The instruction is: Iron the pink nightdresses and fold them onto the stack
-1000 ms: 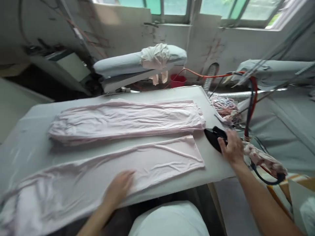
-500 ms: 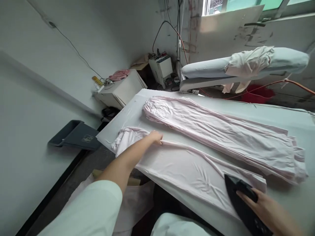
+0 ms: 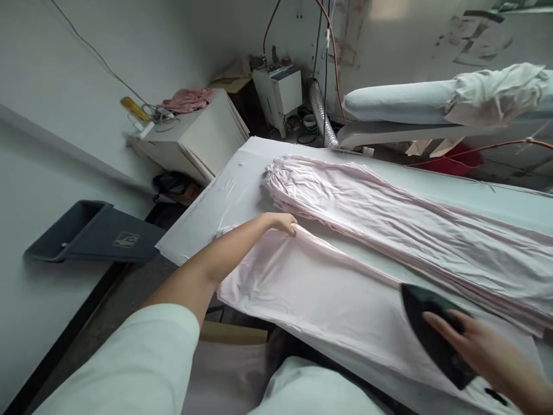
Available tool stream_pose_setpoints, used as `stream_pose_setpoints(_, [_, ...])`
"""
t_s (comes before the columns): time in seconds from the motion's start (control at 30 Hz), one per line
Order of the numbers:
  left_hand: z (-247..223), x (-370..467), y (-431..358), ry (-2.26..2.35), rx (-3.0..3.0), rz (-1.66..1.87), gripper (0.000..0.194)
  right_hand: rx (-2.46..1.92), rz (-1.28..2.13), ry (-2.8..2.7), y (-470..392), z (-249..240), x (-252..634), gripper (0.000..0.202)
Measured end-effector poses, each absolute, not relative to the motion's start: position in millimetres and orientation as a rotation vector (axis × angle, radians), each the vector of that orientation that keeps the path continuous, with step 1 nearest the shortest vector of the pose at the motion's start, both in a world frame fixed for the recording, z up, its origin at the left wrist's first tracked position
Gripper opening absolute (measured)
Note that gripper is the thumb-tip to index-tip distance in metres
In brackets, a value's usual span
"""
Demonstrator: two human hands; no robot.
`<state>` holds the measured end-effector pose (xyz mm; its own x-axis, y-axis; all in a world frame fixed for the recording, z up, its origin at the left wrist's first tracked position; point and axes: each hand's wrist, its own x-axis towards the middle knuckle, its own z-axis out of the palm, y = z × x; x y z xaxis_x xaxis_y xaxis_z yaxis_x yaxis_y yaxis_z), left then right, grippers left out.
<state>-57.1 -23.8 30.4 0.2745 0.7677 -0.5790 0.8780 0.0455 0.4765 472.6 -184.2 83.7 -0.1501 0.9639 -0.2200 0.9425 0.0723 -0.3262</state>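
Observation:
My left hand (image 3: 283, 222) pinches the far long edge of a pale pink pair of trousers (image 3: 341, 294) near its gathered waist end, and the cloth there is drawn up slightly. Around the handle of a black iron (image 3: 432, 334) my right hand (image 3: 484, 340) is closed. The iron lies on the trouser leg at the right, its tip pointing up-left to the far edge. Beyond it, a second pale pink pair of trousers (image 3: 389, 213), creased and with a gathered waistband, lies lengthwise on the white ironing table (image 3: 233, 178).
A padded sleeve board (image 3: 397, 104) with crumpled cloth stands behind the table. At the left are a grey bin (image 3: 125, 236) and a white cabinet (image 3: 207, 127) bearing a pink cloth (image 3: 188, 100). A white machine (image 3: 280, 92) and a red basin (image 3: 458, 160) stand farther back.
The iron has moved along the leg, away from the hem and toward the far edge. Creases in the middle of the cloth have smoothed out. My view has shifted closer and lower.

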Motion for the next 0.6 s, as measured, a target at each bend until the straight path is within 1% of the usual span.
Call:
stream_pose_setpoints(0.07, [23,-66,-28,1.542,1.679,0.111,0.019,-2.009,0.906,-2.405,-190,87,374,0.037])
stream_pose_setpoints(0.13, [14,-79,-43,1.648,1.613,0.377,0.020,-1.978,1.086,-2.512,-177,86,274,0.041])
stream_pose_setpoints(0.23, [-1,-120,-96,1.955,1.512,0.761,0.022,-1.820,1.017,-2.666,-131,80,154,0.039])
stream_pose_setpoints(0.3, [-12,-158,-149,2.305,1.332,1.014,0.024,-1.843,0.912,-2.666,-95,76,104,0.043])
stream_pose_setpoints(0.33, [-16,-176,-178,2.473,1.184,1.041,0.027,-1.881,0.881,-2.647,-79,74,88,0.045])
stream_pose_setpoints(0.4, [-24,-206,-233,2.615,0.898,0.834,0.045,-1.935,0.815,-2.655,-61,75,68,0.049])
stream_pose_setpoints(0.43, [-26,-217,-255,2.572,0.810,0.681,0.054,-1.909,0.772,-2.709,-61,76,61,0.051])
stream_pose_setpoints(0.47, [-28,-226,-272,2.468,0.772,0.554,0.058,-1.836,0.727,-2.796,-67,78,54,0.052])
stream_pose_setpoints(0.53, [-29,-240,-291,2.228,0.784,0.483,0.053,-1.585,0.698,-3.012,-94,83,36,0.054])
stream_pose_setpoints(0.6, [-29,-253,-293,2.082,0.793,0.569,0.046,-1.303,0.802,-3.195,-136,83,6,0.056])
